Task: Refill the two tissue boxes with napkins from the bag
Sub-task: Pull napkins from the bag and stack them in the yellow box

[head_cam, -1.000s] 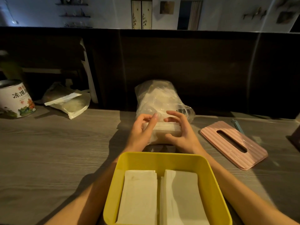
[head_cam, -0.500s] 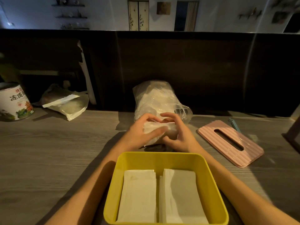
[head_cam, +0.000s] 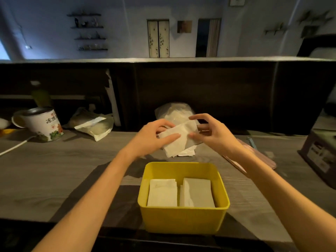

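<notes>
Centrally, above the worktop's middle: left hand and right hand raised close together, both pinching one stack of white napkins, thumbs on top, fingers curled behind. Behind them, toward the rear edge: clear plastic bag. At the near edge: yellow tissue box, open, with two napkin piles side by side. Partly hidden under right forearm: pink lid. Far left: printed tin.
</notes>
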Tool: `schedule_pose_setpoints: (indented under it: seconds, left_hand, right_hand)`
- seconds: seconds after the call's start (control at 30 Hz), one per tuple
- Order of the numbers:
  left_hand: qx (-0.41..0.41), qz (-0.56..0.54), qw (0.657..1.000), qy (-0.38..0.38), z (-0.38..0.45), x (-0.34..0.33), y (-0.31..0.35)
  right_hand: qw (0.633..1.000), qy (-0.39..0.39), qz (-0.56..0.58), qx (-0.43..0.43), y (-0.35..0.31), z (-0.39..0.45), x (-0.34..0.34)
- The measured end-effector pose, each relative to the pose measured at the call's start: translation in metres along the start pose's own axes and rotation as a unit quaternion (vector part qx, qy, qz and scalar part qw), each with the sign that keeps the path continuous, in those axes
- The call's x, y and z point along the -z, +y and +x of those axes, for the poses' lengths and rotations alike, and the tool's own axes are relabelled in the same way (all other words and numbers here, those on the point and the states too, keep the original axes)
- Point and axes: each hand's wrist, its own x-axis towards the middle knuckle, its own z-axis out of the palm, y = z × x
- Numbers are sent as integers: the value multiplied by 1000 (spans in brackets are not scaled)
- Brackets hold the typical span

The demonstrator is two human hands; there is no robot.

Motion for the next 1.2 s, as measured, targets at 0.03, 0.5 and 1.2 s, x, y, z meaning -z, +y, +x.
schedule_pose_setpoints:
  seconds: [0.03,0.5,1.2]
  left_hand:
    - [0,12,1000,1,-5,5,12]
    - [37,-135,990,22,-82,10,71]
    - [185,-323,914,160,-116,-53,12]
  right_hand:
    - [1000,-2,3,3,-11,-3,4]
    - [946,-117,253,-163,-82,-75,-2]
    - [876,-228,122,-407,-86,-82,-38]
